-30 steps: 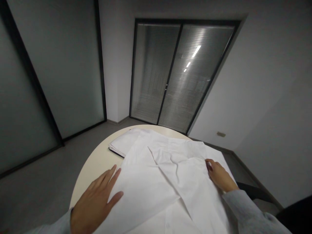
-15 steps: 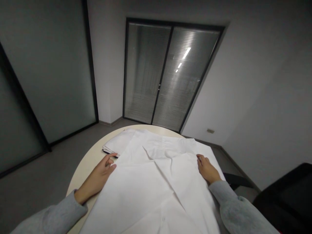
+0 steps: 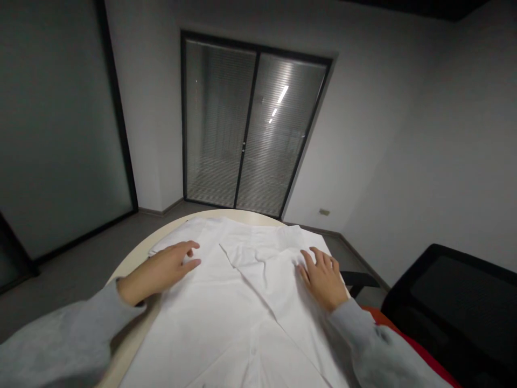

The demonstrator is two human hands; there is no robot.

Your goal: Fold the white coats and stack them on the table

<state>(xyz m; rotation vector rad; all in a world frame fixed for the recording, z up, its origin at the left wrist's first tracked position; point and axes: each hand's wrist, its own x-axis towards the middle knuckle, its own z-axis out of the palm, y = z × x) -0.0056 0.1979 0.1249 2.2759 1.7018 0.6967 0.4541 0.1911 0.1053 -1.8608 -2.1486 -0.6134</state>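
A white button-up shirt [image 3: 238, 318] lies spread on a round cream table [image 3: 129, 258], its collar toward the far edge. My left hand [image 3: 161, 267] rests on the shirt's left shoulder area with fingers slightly curled and apart, holding nothing. My right hand [image 3: 323, 275] lies flat on the shirt's right shoulder area, fingers spread. Both arms wear grey sleeves.
A black chair [image 3: 452, 302] stands at the right, close to the table, with something red [image 3: 407, 350] beside my right sleeve. Beyond the table are a glass door with blinds [image 3: 250, 129], a glass partition at the left and grey floor.
Both hands have moved forward and inward onto the shirt's shoulder areas. My right hand has flattened with fingers spread. The view has shifted right, showing more of the black chair.
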